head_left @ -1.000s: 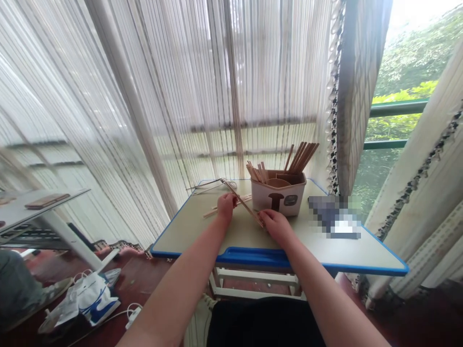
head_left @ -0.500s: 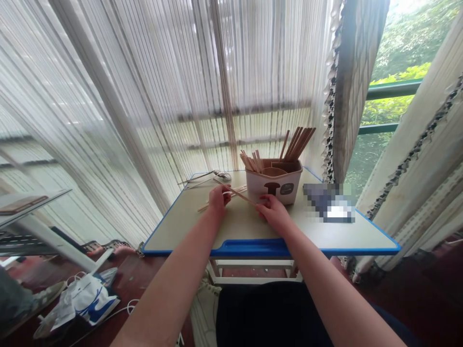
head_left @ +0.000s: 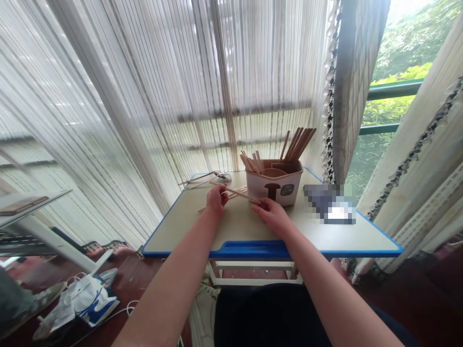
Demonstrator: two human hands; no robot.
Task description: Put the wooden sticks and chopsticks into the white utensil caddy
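Observation:
My left hand (head_left: 216, 199) and my right hand (head_left: 270, 215) both grip one pair of wooden chopsticks (head_left: 237, 193), held nearly level just above the beige table (head_left: 188, 226). The left hand pinches near the far end and the right hand closes on the near end. Right behind them stands a white holder (head_left: 277, 185) with a mushroom picture, filled with more wooden chopsticks and spoons. A few loose chopsticks (head_left: 202, 208) lie on the table by the left hand.
Metal spoons (head_left: 202, 177) lie at the table's far left. A blurred dark object (head_left: 329, 205) sits at the right. Striped curtains (head_left: 181, 96) hang behind the table. On the floor at left are a white bag (head_left: 87, 299) and cables.
The chopsticks in my hands have tipped from a steep slant to nearly level, and my right hand has slid slightly left. The camera has swung a little to the right.

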